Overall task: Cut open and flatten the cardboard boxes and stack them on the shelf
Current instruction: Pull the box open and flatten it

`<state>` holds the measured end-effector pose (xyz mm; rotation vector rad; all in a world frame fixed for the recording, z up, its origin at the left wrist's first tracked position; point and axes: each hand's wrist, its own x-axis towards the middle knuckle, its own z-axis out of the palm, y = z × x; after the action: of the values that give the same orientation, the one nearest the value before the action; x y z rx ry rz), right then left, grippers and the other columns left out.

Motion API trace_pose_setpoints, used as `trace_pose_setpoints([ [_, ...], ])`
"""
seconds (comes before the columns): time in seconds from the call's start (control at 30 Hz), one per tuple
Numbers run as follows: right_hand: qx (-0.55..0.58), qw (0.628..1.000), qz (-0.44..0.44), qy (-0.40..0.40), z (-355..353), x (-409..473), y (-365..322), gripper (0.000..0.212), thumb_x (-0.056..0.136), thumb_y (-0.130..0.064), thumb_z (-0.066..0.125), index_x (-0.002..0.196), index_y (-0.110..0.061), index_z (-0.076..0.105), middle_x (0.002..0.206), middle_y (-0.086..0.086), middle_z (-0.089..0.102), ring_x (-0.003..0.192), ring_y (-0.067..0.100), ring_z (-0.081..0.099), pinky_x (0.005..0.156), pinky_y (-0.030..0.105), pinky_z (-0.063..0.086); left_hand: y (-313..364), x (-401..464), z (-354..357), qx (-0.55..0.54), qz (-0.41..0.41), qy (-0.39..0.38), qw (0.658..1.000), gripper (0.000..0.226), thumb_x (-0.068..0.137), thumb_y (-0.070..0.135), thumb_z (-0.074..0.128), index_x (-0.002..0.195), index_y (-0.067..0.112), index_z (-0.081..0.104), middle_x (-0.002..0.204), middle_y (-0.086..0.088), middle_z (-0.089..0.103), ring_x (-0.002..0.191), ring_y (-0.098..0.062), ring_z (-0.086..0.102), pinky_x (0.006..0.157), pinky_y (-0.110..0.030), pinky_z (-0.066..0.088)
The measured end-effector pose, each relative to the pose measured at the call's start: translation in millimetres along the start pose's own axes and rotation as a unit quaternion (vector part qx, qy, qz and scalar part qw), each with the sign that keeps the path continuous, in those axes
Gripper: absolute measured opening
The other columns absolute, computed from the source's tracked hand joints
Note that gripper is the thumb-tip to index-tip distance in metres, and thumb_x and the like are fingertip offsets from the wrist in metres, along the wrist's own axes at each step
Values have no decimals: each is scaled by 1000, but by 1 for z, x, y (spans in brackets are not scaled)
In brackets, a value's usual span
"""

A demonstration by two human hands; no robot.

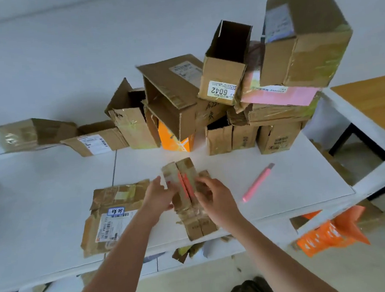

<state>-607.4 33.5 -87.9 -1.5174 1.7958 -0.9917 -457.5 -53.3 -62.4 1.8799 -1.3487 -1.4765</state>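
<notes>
A small brown box (185,185) with red tape along its middle seam lies on the white table (281,185), partly folded. My left hand (158,196) grips its left side and my right hand (215,199) grips its right side. A flattened box with a white label (110,217) lies just left of my left hand. A pink utility knife (258,182) rests on the table to the right, apart from both hands. A heap of unflattened boxes (206,103) fills the back of the table.
An orange box (175,140) stands in the heap. Flattened cardboard and orange packaging (325,234) sit on the lower shelf at the right. Two opened boxes (56,137) lie at the back left. A white shelf frame (353,111) runs along the right.
</notes>
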Motion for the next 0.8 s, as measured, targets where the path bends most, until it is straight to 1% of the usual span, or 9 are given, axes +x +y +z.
trace_pose_setpoints([
  [0.07, -15, 999, 0, 33, 7, -1, -3, 34, 98, -27, 56, 132, -19, 57, 109, -11, 60, 96, 6, 58, 91, 28, 49, -7, -1, 2, -4, 17, -13, 1000, 31, 93, 19, 65, 124, 13, 62, 90, -6, 70, 72, -18, 68, 64, -35, 59],
  [0.1, -16, 999, 2, 49, 7, 2, -6, 32, 98, -28, 56, 129, -19, 58, 108, -10, 64, 96, 8, 59, 89, 28, 49, -9, -2, 2, -6, 29, -8, 1000, 24, 92, 20, 66, 116, 14, 66, 84, -7, 71, 73, -21, 70, 65, -37, 61],
  [0.23, -57, 996, 35, 62, 9, 14, -22, 42, 93, -51, 59, 122, -21, 58, 99, -5, 67, 91, 16, 63, 78, 30, 48, -14, -5, -2, -26, 46, 12, 999, 27, 89, 22, 69, 116, 18, 68, 85, -12, 74, 79, -27, 73, 74, -46, 61],
  [0.4, -124, 989, 70, 48, 18, 24, -34, 55, 81, -50, 74, 119, -19, 51, 111, -2, 63, 101, 19, 61, 79, 32, 49, -30, -1, -6, -38, 63, 11, 997, 43, 89, 25, 71, 131, 22, 62, 78, -4, 76, 77, -20, 74, 79, -44, 61],
  [0.47, -150, 985, 69, 50, 19, 27, -37, 50, 81, -44, 75, 117, -17, 51, 110, 1, 64, 101, 21, 61, 75, 29, 43, -31, -1, -6, -33, 73, 15, 997, 46, 88, 29, 72, 132, 24, 62, 74, 0, 76, 73, -16, 73, 76, -39, 61],
  [0.53, -156, 984, 67, 52, 18, 30, -37, 47, 81, -40, 74, 115, -14, 55, 105, 3, 65, 97, 23, 62, 72, 28, 41, -31, -2, -5, -16, 88, 21, 996, 44, 88, 33, 71, 131, 27, 62, 67, 5, 74, 63, -6, 70, 60, -24, 58],
  [0.6, -131, 988, 67, 46, 14, 32, -35, 47, 80, -41, 74, 115, -13, 60, 103, 2, 67, 94, 21, 63, 72, 28, 45, -31, -4, -4, -8, 96, 27, 995, 43, 90, 31, 70, 132, 28, 62, 66, 6, 73, 58, -2, 67, 47, -15, 48],
  [0.7, -99, 993, 60, 32, 6, 33, -30, 42, 82, -41, 73, 111, -12, 65, 100, -1, 69, 88, 16, 63, 73, 26, 47, -30, -4, -4, 1, 100, 30, 995, 45, 91, 28, 68, 135, 26, 59, 74, 2, 74, 70, -12, 70, 48, -14, 48],
  [0.8, -48, 997, 52, 34, 0, 34, -27, 32, 83, -37, 74, 103, -13, 71, 91, -6, 69, 82, 11, 64, 69, 22, 48, -29, -5, -3, 11, 110, 31, 993, 50, 92, 26, 67, 140, 25, 54, 77, 2, 74, 73, -10, 69, 51, -14, 47],
])
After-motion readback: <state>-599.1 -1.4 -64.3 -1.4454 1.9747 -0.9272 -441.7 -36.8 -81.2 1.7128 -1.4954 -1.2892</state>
